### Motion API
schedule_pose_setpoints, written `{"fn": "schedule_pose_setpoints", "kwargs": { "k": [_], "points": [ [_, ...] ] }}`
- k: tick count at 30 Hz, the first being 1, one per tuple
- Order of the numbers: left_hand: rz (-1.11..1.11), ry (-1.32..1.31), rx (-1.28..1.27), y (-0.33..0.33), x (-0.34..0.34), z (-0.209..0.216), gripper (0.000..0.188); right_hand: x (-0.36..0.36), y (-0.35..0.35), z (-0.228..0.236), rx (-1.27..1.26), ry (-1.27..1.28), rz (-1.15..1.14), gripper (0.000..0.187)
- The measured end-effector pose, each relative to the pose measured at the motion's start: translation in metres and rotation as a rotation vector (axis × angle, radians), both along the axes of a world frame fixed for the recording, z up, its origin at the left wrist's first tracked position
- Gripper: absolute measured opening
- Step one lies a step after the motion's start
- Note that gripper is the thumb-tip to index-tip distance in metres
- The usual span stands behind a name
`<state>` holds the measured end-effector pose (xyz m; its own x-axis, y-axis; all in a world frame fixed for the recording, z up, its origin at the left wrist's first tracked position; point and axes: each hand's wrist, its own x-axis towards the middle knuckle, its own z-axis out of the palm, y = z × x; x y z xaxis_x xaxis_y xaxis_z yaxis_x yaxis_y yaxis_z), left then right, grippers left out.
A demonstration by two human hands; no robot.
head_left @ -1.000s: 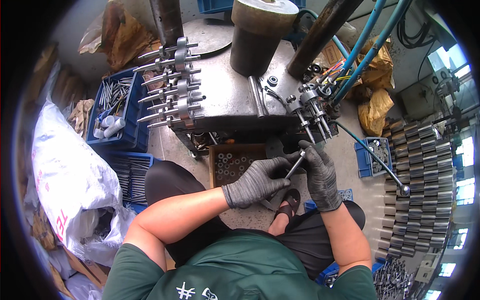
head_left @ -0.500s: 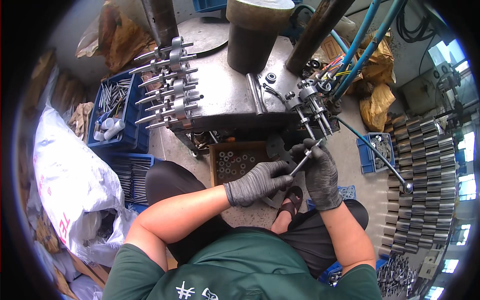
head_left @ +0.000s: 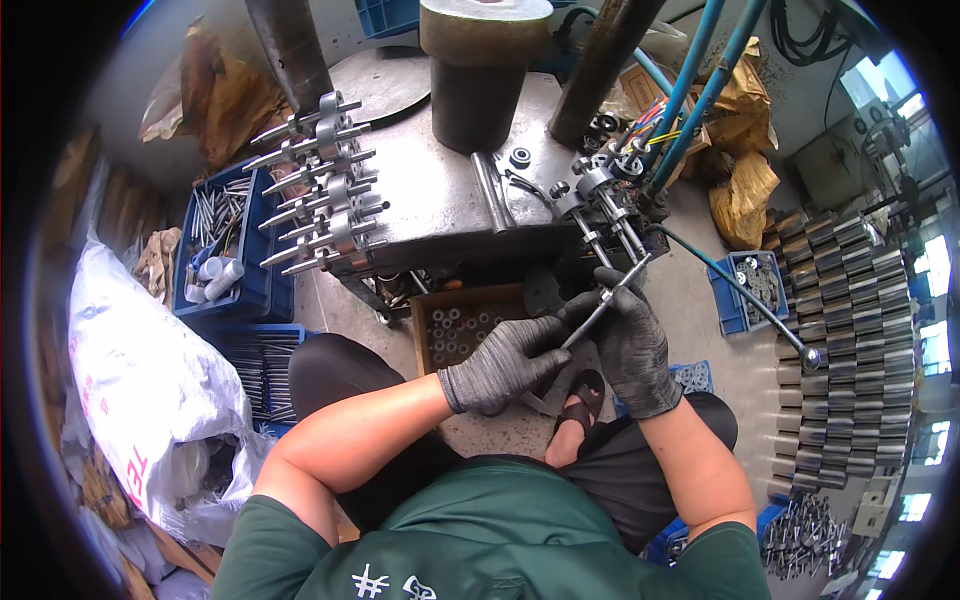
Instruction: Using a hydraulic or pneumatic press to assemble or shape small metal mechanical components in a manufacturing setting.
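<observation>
Both my hands wear dark grey knit gloves and grip one thin metal rod (head_left: 612, 297) that slants up to the right. My left hand (head_left: 505, 362) pinches the rod's lower end. My right hand (head_left: 625, 335) closes around its middle, and the rod's upper tip points at several upright pins (head_left: 598, 232) at the front right edge of a grey steel press table (head_left: 440, 200). A brown box of small metal rings (head_left: 458, 328) lies on the floor just left of my left hand.
Assembled shafts (head_left: 325, 210) stick out from the table's left edge. A blue crate of rods (head_left: 222, 245) and a white sack (head_left: 140, 370) stand at left. Stacked steel cylinders (head_left: 850, 350) line the right side. A small blue bin (head_left: 750, 290) and a blue hose (head_left: 745, 295) lie at right.
The rod's upper end has risen and moved toward the upright pins. Both hands have shifted slightly up and right with it.
</observation>
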<state>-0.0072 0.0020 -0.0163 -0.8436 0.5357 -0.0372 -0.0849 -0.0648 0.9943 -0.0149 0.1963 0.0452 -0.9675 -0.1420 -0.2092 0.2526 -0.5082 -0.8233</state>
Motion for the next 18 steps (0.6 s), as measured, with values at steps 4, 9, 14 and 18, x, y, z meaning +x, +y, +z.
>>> {"fn": "schedule_pose_setpoints", "kwargs": {
  "k": [4,9,14,18],
  "points": [
    [0.142,0.547,-0.229,-0.009,-0.023,0.019,0.03,-0.001,0.021,0.008,-0.02,0.065,0.053,0.041],
    [0.59,0.949,-0.466,-0.03,-0.074,0.006,0.033,-0.004,0.09,0.019,0.918,0.568,0.371,0.04],
    [0.812,0.962,-0.776,-0.068,-0.104,-0.033,0.036,0.014,0.191,0.039,1.515,0.255,0.442,0.038],
    [0.746,1.125,-0.98,-0.058,-0.106,-0.037,0.041,0.083,0.323,-0.026,1.629,0.008,0.207,0.038]
  ]
}}
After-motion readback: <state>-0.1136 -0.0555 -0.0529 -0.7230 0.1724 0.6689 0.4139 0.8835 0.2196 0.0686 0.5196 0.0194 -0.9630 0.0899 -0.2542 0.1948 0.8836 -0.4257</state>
